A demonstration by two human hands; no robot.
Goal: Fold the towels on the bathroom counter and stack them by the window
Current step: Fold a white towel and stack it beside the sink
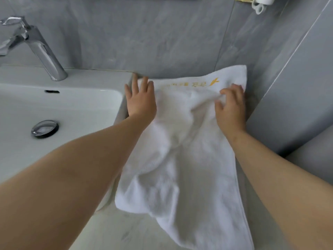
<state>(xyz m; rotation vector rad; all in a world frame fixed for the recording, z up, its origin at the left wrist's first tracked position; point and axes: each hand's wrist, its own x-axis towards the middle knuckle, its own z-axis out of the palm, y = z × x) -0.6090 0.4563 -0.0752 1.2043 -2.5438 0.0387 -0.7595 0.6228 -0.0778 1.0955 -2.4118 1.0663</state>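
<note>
A white towel (182, 150) with yellow embroidered lettering near its far edge lies crumpled on the counter to the right of the sink. Its near end hangs over the counter's front edge. My left hand (140, 100) rests flat with fingers spread on the towel's far left corner, beside the basin's side. My right hand (230, 105) presses on the far right part of the towel, its fingers curled into the bunched cloth. The towel's far edge reaches the grey wall. No window is in view.
A white basin (59, 107) with a chrome drain plug (45, 129) fills the left side. A chrome tap (34, 46) stands behind it. Grey tiled walls (144, 33) close the back and right. A white object (261, 2) hangs at the top right. Pale floor shows below.
</note>
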